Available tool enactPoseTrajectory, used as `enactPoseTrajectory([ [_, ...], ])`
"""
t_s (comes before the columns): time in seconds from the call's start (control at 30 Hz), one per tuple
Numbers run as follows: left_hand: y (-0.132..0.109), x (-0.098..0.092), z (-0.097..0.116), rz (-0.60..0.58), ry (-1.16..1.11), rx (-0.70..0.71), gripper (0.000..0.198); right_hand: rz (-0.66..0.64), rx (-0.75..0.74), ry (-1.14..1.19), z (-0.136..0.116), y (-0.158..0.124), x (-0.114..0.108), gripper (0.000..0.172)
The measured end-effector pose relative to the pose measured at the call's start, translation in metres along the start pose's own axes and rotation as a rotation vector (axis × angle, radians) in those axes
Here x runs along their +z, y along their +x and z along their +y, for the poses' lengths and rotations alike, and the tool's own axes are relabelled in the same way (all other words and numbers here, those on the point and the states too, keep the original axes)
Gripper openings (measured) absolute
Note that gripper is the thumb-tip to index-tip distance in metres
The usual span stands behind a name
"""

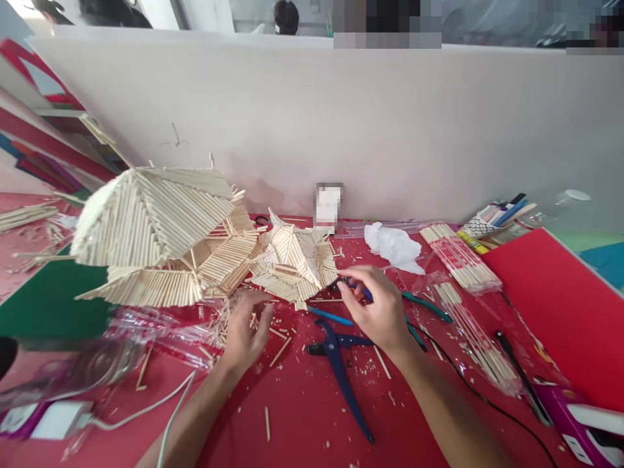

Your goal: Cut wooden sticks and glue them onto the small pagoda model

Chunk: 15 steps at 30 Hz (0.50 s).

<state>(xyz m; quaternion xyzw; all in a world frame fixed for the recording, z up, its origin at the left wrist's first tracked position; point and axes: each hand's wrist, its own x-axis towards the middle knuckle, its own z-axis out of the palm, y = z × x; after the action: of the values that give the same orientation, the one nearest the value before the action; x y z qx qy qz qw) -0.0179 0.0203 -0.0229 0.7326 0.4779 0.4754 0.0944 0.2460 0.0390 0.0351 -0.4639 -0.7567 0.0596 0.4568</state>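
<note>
My left hand rests among wood scraps, fingers loosely bent, thumb apart, nothing visible in it. My right hand is curled at the right edge of a small peaked roof built of thin wooden sticks. A dark blue object with a dark tip shows at its fingers, mostly hidden by the hand; I cannot make out its kind. Left of the small roof stands a larger stick-built roof over a lower tier. Blue-handled cutters lie between my forearms, and a bright blue pen-like stick lies above them.
Teal handles and a black cable lie right of my hand. Packs of chopsticks, crumpled white tissue and a red board fill the right side. A white charger with cable lies lower left. A pale partition closes the back.
</note>
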Motion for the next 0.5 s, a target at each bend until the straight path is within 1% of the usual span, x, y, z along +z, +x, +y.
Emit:
enactPoseTrajectory([
  [0.07, -0.001, 0.002, -0.006, -0.037, 0.029, -0.058, 0.009, -0.017, 0.019, -0.051, 0.012, 0.002, 0.001, 0.021],
  [0.13, -0.001, 0.005, -0.011, -0.071, 0.086, -0.083, 0.011, -0.091, 0.063, -0.021, 0.021, 0.001, 0.006, 0.028],
  [0.2, -0.002, 0.008, -0.016, -0.099, 0.141, -0.134, 0.012, -0.163, 0.134, 0.051, 0.028, -0.001, 0.012, 0.029],
  [0.23, -0.002, 0.010, -0.018, -0.106, 0.160, -0.158, 0.013, -0.182, 0.168, 0.091, 0.030, -0.003, 0.015, 0.028],
  [0.3, -0.003, 0.013, -0.023, -0.113, 0.152, -0.160, 0.016, -0.195, 0.226, 0.168, 0.032, -0.005, 0.019, 0.027],
  [0.43, -0.008, 0.018, -0.038, -0.144, 0.069, -0.165, 0.036, -0.218, 0.273, 0.265, 0.030, -0.004, 0.018, 0.025],
  [0.5, -0.010, 0.021, -0.047, -0.156, 0.019, -0.179, 0.047, -0.273, 0.275, 0.264, 0.027, -0.001, 0.012, 0.027],
])
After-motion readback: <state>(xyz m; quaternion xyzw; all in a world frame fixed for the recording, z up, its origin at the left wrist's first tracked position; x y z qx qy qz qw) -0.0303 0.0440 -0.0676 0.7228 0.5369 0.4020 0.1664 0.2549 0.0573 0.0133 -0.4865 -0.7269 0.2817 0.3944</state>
